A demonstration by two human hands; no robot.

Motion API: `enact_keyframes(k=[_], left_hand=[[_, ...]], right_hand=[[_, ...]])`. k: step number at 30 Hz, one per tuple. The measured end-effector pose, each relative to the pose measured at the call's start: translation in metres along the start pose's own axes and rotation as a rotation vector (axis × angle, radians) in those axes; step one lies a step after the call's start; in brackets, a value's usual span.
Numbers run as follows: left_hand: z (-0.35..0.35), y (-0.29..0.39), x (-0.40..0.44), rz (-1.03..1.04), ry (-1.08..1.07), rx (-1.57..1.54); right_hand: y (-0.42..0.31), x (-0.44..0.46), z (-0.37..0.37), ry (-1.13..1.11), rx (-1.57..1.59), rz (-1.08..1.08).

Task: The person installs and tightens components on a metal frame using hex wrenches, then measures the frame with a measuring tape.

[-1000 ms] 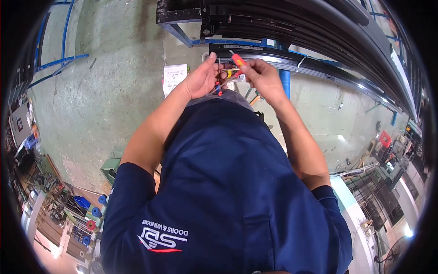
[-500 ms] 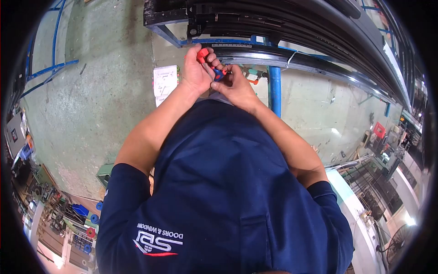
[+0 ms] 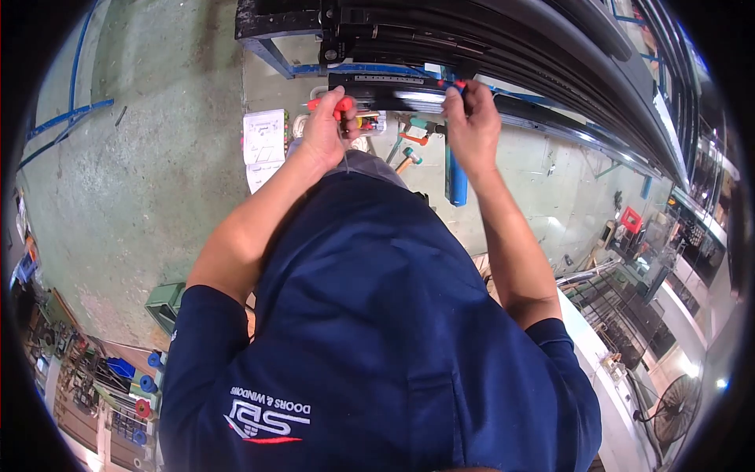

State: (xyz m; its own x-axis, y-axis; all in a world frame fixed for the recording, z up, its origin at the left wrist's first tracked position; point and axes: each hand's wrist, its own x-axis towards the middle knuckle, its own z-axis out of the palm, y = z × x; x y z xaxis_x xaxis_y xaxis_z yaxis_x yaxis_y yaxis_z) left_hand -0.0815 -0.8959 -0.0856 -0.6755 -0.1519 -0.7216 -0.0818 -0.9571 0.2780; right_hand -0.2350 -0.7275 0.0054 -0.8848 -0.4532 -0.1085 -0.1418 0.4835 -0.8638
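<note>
- My left hand [image 3: 326, 134] is curled around the red-handled tool [image 3: 343, 105].
- Well apart, my right hand [image 3: 474, 130] is pinching the red-and-blue tool [image 3: 459, 86].

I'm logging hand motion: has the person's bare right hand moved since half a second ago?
Yes, rightward and up in the view: the right hand was left of the blue metal post, and now overlaps the post's upper part.

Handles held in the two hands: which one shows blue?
The blue-and-red handle in the right hand; the red handle in the left hand shows no blue.
</note>
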Motion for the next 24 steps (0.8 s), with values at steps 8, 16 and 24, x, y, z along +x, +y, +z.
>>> enact_keyframes(k=[8, 16, 24], left_hand=[[-0.007, 0.01, -0.008, 0.186, 0.207, 0.224], [-0.014, 0.006, -0.007, 0.342, 0.292, 0.437], [-0.024, 0.004, 0.009, 0.381, 0.335, 0.466]], right_hand=[[-0.011, 0.033, 0.005, -0.122, -0.679, -0.243], [-0.009, 0.036, 0.007, -0.148, -0.695, -0.241], [-0.009, 0.037, 0.007, -0.148, -0.71, -0.205]])
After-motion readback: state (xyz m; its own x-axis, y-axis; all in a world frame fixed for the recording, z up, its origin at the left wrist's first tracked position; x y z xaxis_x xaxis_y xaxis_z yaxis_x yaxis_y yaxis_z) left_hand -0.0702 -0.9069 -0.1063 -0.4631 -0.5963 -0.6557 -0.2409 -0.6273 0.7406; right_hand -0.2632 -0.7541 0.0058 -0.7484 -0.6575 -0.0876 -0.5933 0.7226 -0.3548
